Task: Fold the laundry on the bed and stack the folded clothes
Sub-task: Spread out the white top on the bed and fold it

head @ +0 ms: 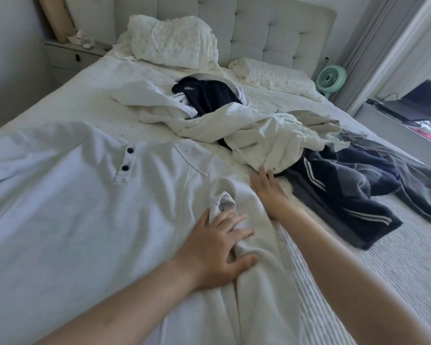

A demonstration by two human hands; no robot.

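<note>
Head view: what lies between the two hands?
In the head view, a bunched fold of the white button shirt lies between the left hand and right hand.

- A pale grey button-neck shirt point(72, 207) lies spread flat on a white bed point(396, 265).
- The left hand point(217, 255) presses on the shirt's bunched sleeve, fingers spread.
- The right hand point(269, 192) lies flat beside it, fingers straight.
- Beyond, unfolded white clothes point(246, 128) and navy striped clothes point(341, 192) lie heaped.
</note>
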